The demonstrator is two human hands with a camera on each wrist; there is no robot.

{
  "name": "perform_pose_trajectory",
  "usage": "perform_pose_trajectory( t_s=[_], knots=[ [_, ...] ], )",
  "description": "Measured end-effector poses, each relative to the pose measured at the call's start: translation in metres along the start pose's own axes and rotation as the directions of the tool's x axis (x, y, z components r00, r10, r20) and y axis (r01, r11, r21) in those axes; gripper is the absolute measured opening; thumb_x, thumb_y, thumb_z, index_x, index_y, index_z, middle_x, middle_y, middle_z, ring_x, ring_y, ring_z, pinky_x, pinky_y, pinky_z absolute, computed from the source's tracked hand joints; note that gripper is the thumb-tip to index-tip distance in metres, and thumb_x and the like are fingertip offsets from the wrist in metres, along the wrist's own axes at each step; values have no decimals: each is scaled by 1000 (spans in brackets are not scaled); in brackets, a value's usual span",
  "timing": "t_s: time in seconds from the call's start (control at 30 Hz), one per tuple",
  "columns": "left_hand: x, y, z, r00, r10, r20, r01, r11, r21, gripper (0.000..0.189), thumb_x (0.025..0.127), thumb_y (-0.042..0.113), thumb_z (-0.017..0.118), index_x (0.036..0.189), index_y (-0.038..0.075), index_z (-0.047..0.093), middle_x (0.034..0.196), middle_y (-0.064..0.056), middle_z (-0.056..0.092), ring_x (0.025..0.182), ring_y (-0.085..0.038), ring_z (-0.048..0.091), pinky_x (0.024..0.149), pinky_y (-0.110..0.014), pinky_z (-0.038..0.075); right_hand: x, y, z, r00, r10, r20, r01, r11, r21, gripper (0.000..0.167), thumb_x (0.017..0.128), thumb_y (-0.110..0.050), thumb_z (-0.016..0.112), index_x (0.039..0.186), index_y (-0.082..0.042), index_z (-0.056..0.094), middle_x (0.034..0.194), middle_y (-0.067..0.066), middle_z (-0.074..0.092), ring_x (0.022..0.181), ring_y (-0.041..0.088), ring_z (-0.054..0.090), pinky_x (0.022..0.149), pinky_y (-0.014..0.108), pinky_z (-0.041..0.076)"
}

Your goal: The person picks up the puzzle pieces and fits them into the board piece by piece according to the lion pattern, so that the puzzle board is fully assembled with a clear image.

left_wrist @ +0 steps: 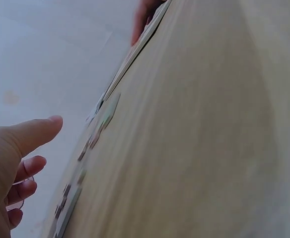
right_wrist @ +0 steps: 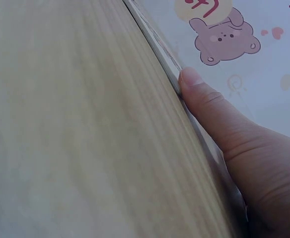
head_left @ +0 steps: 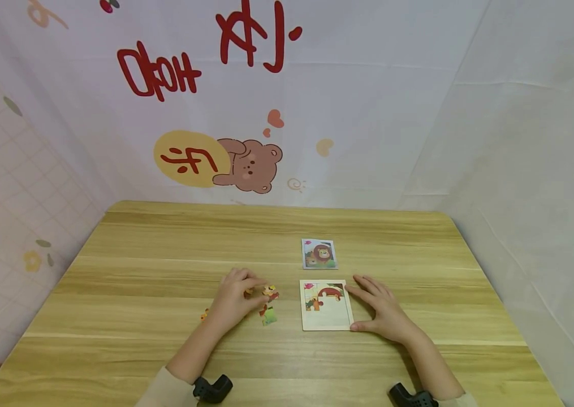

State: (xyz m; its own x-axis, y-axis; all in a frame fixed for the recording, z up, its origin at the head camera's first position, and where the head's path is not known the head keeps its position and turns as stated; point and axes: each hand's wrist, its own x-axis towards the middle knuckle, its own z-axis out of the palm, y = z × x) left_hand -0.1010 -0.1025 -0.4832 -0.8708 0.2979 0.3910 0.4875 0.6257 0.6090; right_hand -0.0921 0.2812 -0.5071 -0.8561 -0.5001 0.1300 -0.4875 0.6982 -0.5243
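Observation:
My left hand [head_left: 236, 297] hovers over loose jigsaw pieces on the table, thumb apart from its bent fingers and nothing seen pinched between them. Just past its fingertips lie a red-and-yellow piece [head_left: 270, 292] and a green piece [head_left: 268, 316]; another piece [head_left: 205, 315] pokes out left of the wrist. The left hand hides some of the pieces. To the right is a square puzzle tray [head_left: 327, 322], with joined pieces [head_left: 331, 293] along its upper and left part. My right hand [head_left: 383, 311] touches the tray's right edge with spread fingers and thumb [right_wrist: 209, 99].
A small picture card [head_left: 319, 254] showing a lion lies behind the tray. The wooden table [head_left: 175, 237] meets a white printed curtain [head_left: 368, 113] at the back. Black wrist devices [head_left: 212, 390] sit at both forearms.

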Motion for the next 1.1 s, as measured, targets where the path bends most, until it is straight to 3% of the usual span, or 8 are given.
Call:
perform_pose_trajectory(
  t_s=[0.2, 0.53, 0.83, 1.1],
  knots=[
    [1, -12, -11, 999, -23, 37, 23, 1000, 8, 35, 72, 26, 85, 103, 14, 76, 94, 4, 62, 85, -12, 46, 77, -39, 32, 0, 1, 1, 1000, -4, -4, 4, 1000, -5, 89, 68, -61, 74, 143, -22, 47, 152, 11, 30, 139, 39, 18, 101, 66, 10],
    [-1, -33, -30, 986, -118, 115, 121, 992, -19, 38, 73, 26, 84, 108, 16, 74, 101, 3, 61, 99, -20, 48, 85, -44, 31, 0, 1, 1, 1000, -2, -5, 2, 1000, -10, 89, 68, -62, 74, 143, -22, 47, 152, 11, 30, 139, 38, 18, 102, 65, 10],
    [-4, -43, -33, 981, -117, 153, 114, 993, 27, 35, 74, 24, 83, 107, 16, 74, 104, 1, 59, 102, -24, 47, 89, -47, 29, 0, 0, 0, 1000, -1, -4, 1, 1000, -10, 89, 68, -62, 74, 143, -21, 47, 152, 11, 30, 139, 39, 18, 102, 66, 10],
    [-4, -46, -32, 976, -137, 169, 136, 991, 16, 33, 75, 25, 82, 106, 17, 74, 101, 4, 57, 102, -22, 46, 90, -48, 28, 0, -1, -1, 1000, -4, -6, 3, 1000, -11, 89, 68, -62, 74, 143, -21, 48, 152, 11, 30, 139, 39, 18, 102, 65, 10]
  ],
)
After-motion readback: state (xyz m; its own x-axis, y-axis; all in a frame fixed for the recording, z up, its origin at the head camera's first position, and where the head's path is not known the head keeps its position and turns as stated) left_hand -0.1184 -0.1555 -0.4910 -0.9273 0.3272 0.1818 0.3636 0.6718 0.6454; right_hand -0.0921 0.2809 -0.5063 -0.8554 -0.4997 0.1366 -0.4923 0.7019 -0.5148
